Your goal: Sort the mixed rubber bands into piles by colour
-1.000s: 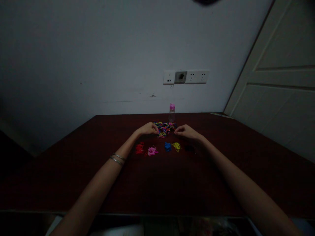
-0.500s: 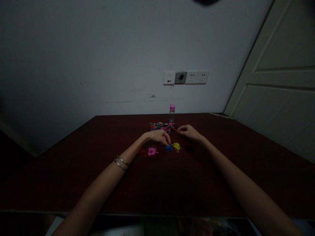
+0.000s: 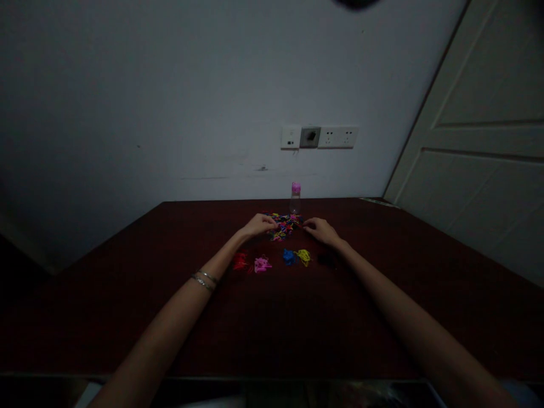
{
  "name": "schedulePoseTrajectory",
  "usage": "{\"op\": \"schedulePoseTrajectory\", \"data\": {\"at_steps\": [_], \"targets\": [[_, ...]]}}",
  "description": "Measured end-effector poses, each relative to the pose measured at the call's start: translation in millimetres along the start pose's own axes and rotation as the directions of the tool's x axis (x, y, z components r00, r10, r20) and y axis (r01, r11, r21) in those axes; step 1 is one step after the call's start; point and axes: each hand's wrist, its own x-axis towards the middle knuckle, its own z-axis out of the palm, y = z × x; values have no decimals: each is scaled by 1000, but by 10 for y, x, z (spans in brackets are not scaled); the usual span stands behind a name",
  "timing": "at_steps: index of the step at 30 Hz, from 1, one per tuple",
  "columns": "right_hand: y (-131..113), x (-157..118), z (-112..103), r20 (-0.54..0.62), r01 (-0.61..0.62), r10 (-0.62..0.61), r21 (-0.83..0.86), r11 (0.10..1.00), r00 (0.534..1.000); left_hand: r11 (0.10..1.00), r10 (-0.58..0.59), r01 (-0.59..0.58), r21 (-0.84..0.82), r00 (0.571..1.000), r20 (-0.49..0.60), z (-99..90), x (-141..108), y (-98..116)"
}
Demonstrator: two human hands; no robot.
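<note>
Pale grey in the dim light, the wall [image 3: 170, 85] stood behind a dark red table [image 3: 276, 317], with a panelled door [image 3: 488, 124] off to the right. A row of sockets [image 3: 318, 137] was set in the wall above the table's far edge. Both bare forearms reached across the tabletop from the near side. The left hand [image 3: 258, 225] was at the left side of a mixed pile [image 3: 284, 225] of small, thin, coloured pieces, its fingers bent inward over the edge; whether they pinched a piece could not be told. The right hand [image 3: 322, 230] was at the pile's right side, fingers curved and thumb drawn in toward them, and whether it had hold of anything could not be told either. Just behind the mixed pile stood the only container to be made out on the table, an upright see-through bottle [image 3: 295, 199] with a pink cap on top; the light was too poor to tell what was in it. Nearer the body, smaller heaps lay straight on the wood in a rough row: a red heap [image 3: 240, 261] by the left wrist, a pink heap [image 3: 262, 264] beside it, then, past a gap, a blue heap [image 3: 288, 257] right next to a yellow heap [image 3: 304, 257]. A dark patch [image 3: 326, 260] below the right wrist was hard to make out. Thin silvery bracelets [image 3: 204, 279] circled the left forearm.
</note>
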Motion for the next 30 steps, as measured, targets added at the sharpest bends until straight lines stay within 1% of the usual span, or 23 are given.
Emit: {"op": "schedulePoseTrajectory", "data": {"at_steps": [3, 8, 16, 22, 24, 26, 28, 30], "targets": [[-25, 69, -6, 22, -32, 33, -35, 999, 999, 1000, 0, 1, 6, 999, -48, -41, 23, -62], [-63, 148, -2, 68, -35, 42, -101, 994, 997, 1000, -24, 24, -2, 996, -80, -62, 31, -100], [-128, 116, 7, 39, -34, 41, -168, 985, 998, 999, -36, 39, 30, 994, -101, -80, 13, -115], [-113, 97, -26, 30, -45, 51, -177, 983, 998, 999, -41, 42, 14, 995, -93, -93, 46, -196], [-134, 82, -56, -1, -32, 32, -159, 987, 999, 999, -45, 45, 4, 994, -97, -107, 68, -227], [-196, 63, -88, -30, 7, -11, -124, 992, 999, 999, -37, 37, 2, 993, -110, -129, 83, -243], [-312, 34, -111, -33, 86, -88, -72, 994, 996, 999, -30, 32, 15, 992, -126, -158, 81, -238], [-481, -8, -116, -5, 189, -189, -5, 982, 982, 999, -35, 40, 29, 989, -143, -187, 64, -217]]}}
